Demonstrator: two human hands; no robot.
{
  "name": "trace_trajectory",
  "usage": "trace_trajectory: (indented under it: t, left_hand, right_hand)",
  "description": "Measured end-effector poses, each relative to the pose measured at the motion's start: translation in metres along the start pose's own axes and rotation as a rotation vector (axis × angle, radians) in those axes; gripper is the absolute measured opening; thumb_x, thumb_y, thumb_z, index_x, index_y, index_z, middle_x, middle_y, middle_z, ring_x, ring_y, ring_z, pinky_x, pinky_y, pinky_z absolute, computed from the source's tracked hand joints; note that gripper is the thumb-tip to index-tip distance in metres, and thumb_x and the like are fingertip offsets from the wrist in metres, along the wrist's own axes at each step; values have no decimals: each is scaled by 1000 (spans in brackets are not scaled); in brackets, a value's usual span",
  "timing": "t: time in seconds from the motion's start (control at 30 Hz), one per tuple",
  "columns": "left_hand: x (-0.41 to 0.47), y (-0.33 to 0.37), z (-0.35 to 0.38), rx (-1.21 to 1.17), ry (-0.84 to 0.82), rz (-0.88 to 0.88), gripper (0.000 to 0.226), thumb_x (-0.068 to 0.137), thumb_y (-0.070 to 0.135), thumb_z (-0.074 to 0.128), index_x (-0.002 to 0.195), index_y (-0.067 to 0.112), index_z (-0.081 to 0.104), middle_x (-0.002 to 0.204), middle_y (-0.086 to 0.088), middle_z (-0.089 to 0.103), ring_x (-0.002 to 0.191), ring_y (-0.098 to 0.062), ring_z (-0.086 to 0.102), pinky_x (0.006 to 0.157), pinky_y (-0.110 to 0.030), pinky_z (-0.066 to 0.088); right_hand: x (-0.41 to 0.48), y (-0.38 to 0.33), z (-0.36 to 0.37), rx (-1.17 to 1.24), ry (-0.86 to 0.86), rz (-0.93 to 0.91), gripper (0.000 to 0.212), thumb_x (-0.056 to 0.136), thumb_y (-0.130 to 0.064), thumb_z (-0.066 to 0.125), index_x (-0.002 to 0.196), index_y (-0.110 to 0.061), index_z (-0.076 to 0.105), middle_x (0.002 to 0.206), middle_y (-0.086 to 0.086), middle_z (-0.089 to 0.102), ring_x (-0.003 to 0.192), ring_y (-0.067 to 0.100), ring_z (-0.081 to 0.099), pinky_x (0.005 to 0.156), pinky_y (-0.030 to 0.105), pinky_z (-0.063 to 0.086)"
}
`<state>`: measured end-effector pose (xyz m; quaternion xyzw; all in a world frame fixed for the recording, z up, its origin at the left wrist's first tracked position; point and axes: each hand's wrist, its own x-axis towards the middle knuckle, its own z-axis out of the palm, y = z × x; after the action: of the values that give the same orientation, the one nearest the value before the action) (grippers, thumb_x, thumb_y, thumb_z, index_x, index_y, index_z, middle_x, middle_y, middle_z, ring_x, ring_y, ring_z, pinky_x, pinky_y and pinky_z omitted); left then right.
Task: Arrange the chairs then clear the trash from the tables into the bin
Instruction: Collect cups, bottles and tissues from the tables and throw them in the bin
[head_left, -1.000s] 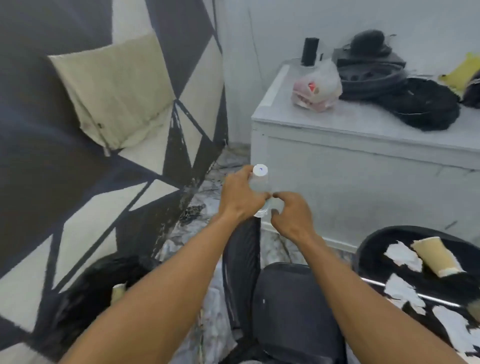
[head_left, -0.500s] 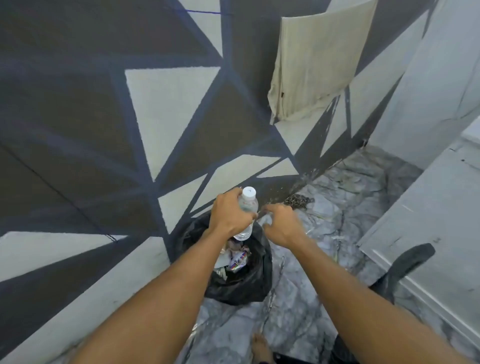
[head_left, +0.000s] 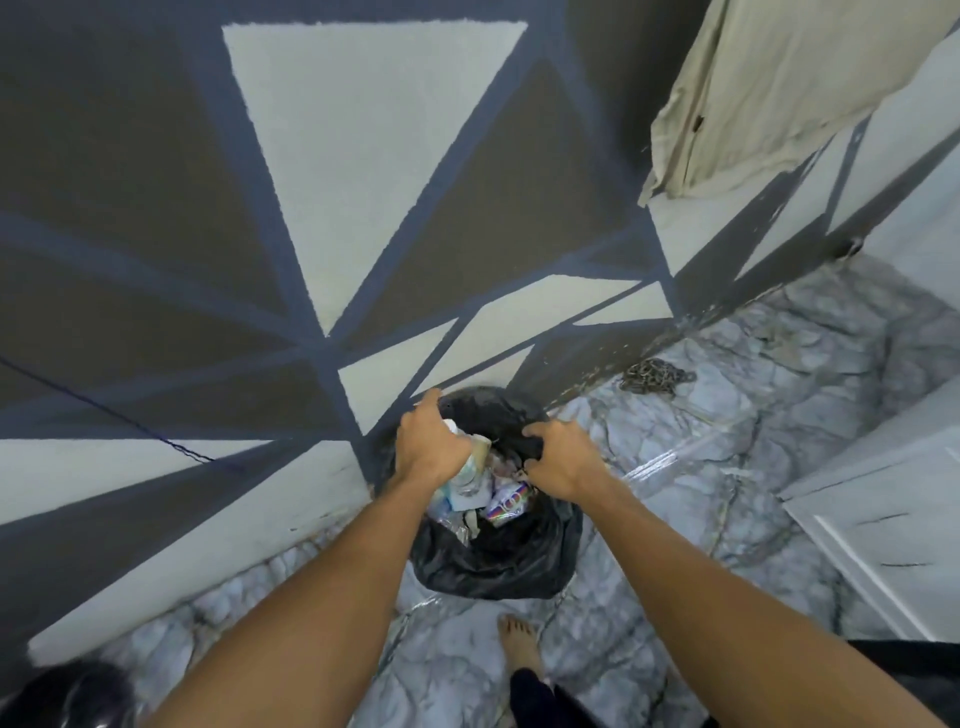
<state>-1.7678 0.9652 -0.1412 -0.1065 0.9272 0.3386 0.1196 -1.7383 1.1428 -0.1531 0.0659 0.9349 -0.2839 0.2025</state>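
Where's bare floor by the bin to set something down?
Bare marble floor right of the bin bag, up to the white cabinet. Crowded: the bag's mouth, full of trash, left hand and right hand at it.

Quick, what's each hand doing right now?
Left hand: grips the bottle.
Right hand: grips the bag at its rim.

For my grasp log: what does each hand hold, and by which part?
Left hand grips the plastic bottle around its body; right hand grips the bin bag at its rim.
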Motion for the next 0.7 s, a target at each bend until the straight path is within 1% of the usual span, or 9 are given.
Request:
trace_trajectory:
  t: [0.1, 0.17, 0.27, 0.4, 0.47, 0.5, 0.6, 0.7]
  left_hand:
    - [2, 6, 5, 2, -62, 18, 72, 77, 16, 74, 143, 20, 46, 129, -13, 59, 115, -33, 58, 95, -39, 52]
    - [-2, 13, 8, 13, -87, 48, 70, 76, 19, 75, 141, 23, 48, 126, -10, 61, 109, -30, 61, 93, -41, 54]
    - [-13, 20, 12, 19, -127, 103, 72, 74, 22, 75, 140, 25, 48, 130, -7, 61, 114, -27, 60, 95, -43, 54]
    - [-40, 33, 10, 24, -126, 197, 65, 76, 24, 73, 137, 28, 50, 131, -5, 59, 116, -25, 59, 95, -42, 53]
    - [-62, 41, 10, 50, -128, 271, 66, 79, 24, 73, 140, 26, 48, 128, -4, 60, 111, -23, 61, 95, -42, 52]
    - [-75, 46, 11, 60, -137, 311, 67, 81, 23, 74, 142, 26, 47, 126, -4, 61, 108, -22, 61, 95, -42, 52]
    - [-120, 66, 19, 107, -189, 435, 67, 83, 21, 71, 144, 25, 45, 126, -5, 63, 108, -23, 61, 93, -40, 53]
    - [-171, 100, 39, 145, -265, 590, 67, 81, 22, 68, 144, 24, 45, 131, -7, 62, 117, -27, 59, 96, -39, 51]
  right_hand:
    - [4, 0, -2, -13, -12, -5, 53, 80, -24, 66, 132, -16, 59, 121, 15, 66, 111, 33, 61, 91, 40, 53]
    - [1, -1, -3, -1, 18, -11, 48, 78, -17, 65, 125, -15, 63, 114, 15, 69, 106, 35, 63, 86, 40, 55]
    - [-13, -1, -6, 43, 101, -22, 52, 74, -9, 60, 125, -17, 63, 113, 13, 69, 103, 33, 64, 83, 40, 56]
    - [-51, 5, -11, 58, 154, -18, 44, 76, -10, 59, 118, -15, 66, 111, 13, 69, 102, 32, 64, 83, 43, 57]
    - [-78, 11, -12, 75, 212, 5, 37, 77, -9, 60, 112, -13, 68, 107, 14, 70, 99, 33, 64, 78, 42, 57]
    - [-95, 15, -12, 86, 243, 18, 36, 77, -9, 60, 112, -13, 69, 108, 14, 70, 100, 33, 64, 78, 41, 57]
    - [-147, 33, -19, 137, 309, 60, 39, 81, -13, 61, 120, -13, 66, 118, 12, 68, 111, 32, 62, 87, 41, 55]
    - [-199, 62, -34, 136, 400, 136, 46, 81, -18, 64, 127, -16, 62, 128, 9, 64, 119, 29, 58, 94, 42, 51]
